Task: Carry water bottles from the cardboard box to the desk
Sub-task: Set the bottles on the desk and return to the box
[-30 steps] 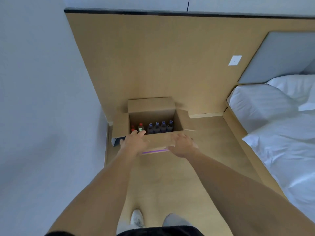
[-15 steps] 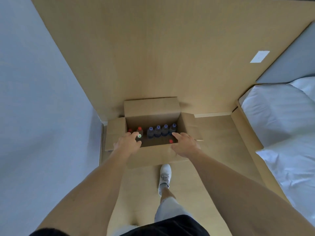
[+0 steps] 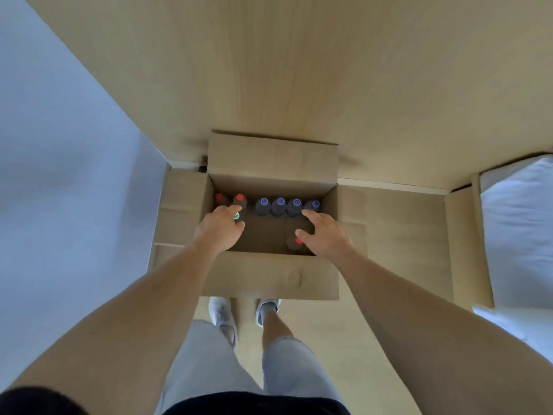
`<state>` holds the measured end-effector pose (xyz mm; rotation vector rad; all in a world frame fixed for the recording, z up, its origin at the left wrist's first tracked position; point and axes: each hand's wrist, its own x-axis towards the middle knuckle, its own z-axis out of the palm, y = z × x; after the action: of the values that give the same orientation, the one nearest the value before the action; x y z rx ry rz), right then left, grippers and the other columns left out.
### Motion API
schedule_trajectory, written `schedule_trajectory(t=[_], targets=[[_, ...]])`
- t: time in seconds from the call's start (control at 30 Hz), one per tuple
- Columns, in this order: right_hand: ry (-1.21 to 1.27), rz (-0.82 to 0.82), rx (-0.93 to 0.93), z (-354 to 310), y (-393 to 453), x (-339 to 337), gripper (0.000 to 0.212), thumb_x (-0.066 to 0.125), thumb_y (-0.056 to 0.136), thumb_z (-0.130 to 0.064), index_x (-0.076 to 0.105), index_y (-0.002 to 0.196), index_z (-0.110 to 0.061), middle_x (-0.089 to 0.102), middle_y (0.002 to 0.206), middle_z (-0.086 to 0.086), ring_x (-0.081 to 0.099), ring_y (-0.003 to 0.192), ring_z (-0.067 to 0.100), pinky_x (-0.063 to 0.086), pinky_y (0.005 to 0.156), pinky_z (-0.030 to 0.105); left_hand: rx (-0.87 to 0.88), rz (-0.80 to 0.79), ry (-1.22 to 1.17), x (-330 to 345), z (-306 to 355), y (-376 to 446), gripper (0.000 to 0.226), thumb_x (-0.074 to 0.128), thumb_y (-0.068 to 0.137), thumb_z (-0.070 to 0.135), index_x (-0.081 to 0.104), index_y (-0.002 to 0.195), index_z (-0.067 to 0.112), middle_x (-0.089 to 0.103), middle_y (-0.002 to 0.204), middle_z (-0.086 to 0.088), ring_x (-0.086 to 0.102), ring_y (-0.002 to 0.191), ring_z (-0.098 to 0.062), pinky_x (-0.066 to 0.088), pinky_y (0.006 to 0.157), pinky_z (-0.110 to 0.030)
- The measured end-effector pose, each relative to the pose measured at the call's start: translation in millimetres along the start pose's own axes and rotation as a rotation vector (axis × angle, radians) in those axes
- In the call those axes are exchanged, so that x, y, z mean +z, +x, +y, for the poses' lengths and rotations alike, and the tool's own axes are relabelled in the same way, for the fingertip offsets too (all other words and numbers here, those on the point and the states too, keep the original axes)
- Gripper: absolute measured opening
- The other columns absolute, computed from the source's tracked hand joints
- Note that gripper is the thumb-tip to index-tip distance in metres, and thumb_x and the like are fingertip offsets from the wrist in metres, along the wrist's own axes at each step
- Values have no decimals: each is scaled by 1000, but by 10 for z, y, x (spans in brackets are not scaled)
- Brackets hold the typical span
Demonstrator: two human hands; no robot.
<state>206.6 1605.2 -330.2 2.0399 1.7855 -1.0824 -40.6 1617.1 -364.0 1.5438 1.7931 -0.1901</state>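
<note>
Both hands, the left hand (image 3: pixel 220 230) and right hand (image 3: pixel 324 235), reached spread and empty into the floor-standing cardboard box (image 3: pixel 270 275), where the upright bottles (image 3: pixel 279 205) waited, apparently to grab one each.

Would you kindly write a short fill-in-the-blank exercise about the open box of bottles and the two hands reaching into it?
1. The cardboard box stands on the floor with its flaps ____.
2. A row of ____ blue-capped bottles stands along the far wall.
3. The green-capped bottle sits beside the ____ hand.
4. The right hand reaches in holding ____.

Answers: open; four; left; nothing
</note>
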Motion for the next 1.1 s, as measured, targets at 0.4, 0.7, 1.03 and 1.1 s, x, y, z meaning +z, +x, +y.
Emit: schedule_trajectory(t=[0.4,0.7,1.03,1.1], targets=[[17,-46,140,818,1357,733,57,52,99,-43,33,152,-36,45,149,6,46,133,31,37,107,38,126,-222,39,1182,-4,1309,54,48,102,39,36,153,29,42,153,-6,45,137,-29,41,110,-47],[-30,-59,157,1288,2046,1189,55,50,101,-39,32,153,-36,42,151,7,44,135,32,37,107,38,219,-306,112,1937,91,2062,56,49,102,39,32,155,32,37,156,-3,41,140,-28,39,113,-47],[-52,-105,132,1528,2366,1428,54,48,102,-36,31,153,-35,42,151,9,44,135,32,37,110,38,236,-373,168,2432,139,2317,61,52,102,39,28,157,31,32,161,-4,34,146,-29,37,115,-47],[-49,-110,115,1535,2425,1459,54,49,102,-34,31,154,-34,42,151,9,44,135,31,37,110,37,240,-377,172,2498,152,2368,61,53,101,39,28,157,31,33,161,-4,35,145,-29,38,114,-47]])
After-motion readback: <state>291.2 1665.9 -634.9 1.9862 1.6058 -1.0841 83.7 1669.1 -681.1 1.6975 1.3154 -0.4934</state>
